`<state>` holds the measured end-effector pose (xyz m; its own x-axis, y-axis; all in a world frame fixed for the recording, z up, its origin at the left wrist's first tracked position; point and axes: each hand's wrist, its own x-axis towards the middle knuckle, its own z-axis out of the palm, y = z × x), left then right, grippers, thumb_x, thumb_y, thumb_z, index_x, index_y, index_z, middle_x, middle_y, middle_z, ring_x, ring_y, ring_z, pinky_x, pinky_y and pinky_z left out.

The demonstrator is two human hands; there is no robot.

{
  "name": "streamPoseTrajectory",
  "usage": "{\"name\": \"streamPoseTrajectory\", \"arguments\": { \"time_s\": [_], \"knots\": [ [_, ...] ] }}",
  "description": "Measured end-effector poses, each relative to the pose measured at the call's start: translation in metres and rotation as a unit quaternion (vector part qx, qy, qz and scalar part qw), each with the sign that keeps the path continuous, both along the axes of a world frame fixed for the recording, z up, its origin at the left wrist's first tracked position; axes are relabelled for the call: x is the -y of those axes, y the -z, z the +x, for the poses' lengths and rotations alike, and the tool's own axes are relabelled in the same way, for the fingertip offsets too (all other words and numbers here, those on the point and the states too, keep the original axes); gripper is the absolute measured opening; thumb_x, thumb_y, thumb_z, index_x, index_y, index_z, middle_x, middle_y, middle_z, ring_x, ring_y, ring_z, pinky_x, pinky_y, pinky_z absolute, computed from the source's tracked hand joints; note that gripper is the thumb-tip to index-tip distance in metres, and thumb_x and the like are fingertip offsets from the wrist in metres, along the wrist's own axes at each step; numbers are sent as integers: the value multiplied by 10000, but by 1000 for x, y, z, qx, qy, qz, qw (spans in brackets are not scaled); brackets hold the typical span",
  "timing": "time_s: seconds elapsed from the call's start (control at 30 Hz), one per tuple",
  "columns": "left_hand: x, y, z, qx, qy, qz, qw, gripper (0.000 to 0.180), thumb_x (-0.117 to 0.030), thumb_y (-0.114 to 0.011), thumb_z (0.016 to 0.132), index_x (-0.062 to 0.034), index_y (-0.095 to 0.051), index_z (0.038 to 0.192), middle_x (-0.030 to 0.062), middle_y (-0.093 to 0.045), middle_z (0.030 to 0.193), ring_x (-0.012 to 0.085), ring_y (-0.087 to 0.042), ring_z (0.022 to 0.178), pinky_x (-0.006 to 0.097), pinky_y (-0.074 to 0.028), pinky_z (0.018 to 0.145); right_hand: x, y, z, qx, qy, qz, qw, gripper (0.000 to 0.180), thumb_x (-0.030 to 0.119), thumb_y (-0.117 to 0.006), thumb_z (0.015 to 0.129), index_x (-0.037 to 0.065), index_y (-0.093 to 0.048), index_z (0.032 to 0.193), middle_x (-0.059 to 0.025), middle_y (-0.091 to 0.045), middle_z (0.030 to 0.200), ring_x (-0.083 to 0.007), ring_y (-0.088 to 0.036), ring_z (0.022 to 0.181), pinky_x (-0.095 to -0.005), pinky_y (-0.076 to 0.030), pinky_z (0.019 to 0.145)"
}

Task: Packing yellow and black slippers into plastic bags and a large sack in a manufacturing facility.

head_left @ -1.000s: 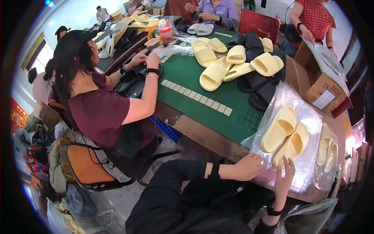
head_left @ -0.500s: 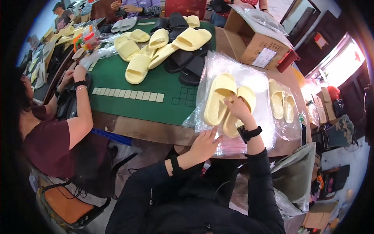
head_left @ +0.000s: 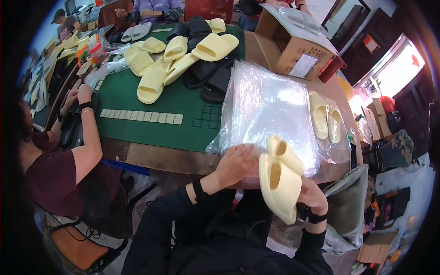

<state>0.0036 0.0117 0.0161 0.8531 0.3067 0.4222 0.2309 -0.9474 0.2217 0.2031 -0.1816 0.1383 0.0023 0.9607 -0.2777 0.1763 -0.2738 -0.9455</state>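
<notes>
In the head view, grasping a pair of pale yellow slippers firmly in the right grip, clasped along the right side with fingers partly hidden behind. Held tilted over the near edge of the bench, one slipper behind the other, and partly covering from view the near side of a stack of clear plastic bags. Reaching with the left grip to the near left edge of the same stack, just beside the slippers; too blurred at the fingertips to tell whether closed on the plastic or merely laid against it.

Flanked, right of the stack, by a bagged yellow pair. Backed, farther left, by a green mat bearing a row of pale tiles, heaped yellow slippers and black slippers near the stack. Overlooked at the right rear by an open cardboard box. Accompanied at left by a co-worker in maroon, seated with hands close together above something dark.
</notes>
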Motion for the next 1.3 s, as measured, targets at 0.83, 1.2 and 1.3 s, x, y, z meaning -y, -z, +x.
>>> {"name": "streamPoseTrajectory", "arguments": {
  "time_s": [0.83, 1.2, 1.3],
  "knots": [
    [2, -42, 17, 241, -103, -2, 965, 390, -146, -670, 780, -249, -666, 1157, 52, -560, 1273, 308, -458, 1208, 546, -250, 1058, -24, 10, -30, 445, 89, 73, 888, 274, 221, -594, 894, -8, -561, 1041, -212, -530, 980, -377, -503, 950, -419, -408, 833],
    [24, -59, 29, 250, 144, -224, 931, 465, -3, -635, 802, -235, -643, 1205, 183, -367, 1448, 449, -297, 1345, 474, -281, 1105, -71, 48, 4, 446, 164, 138, 869, 408, 194, -590, 863, 3, -478, 1205, -231, -580, 944, -397, -545, 940, -478, -406, 849],
    [19, -43, 21, 233, 166, -283, 916, 497, 8, -646, 789, -211, -621, 1235, 208, -299, 1474, 442, -247, 1370, 477, -256, 1118, -121, 32, -4, 384, 225, 100, 890, 420, 250, -577, 884, 16, -481, 1220, -223, -611, 886, -375, -592, 883, -492, -420, 838]
  ]
}}
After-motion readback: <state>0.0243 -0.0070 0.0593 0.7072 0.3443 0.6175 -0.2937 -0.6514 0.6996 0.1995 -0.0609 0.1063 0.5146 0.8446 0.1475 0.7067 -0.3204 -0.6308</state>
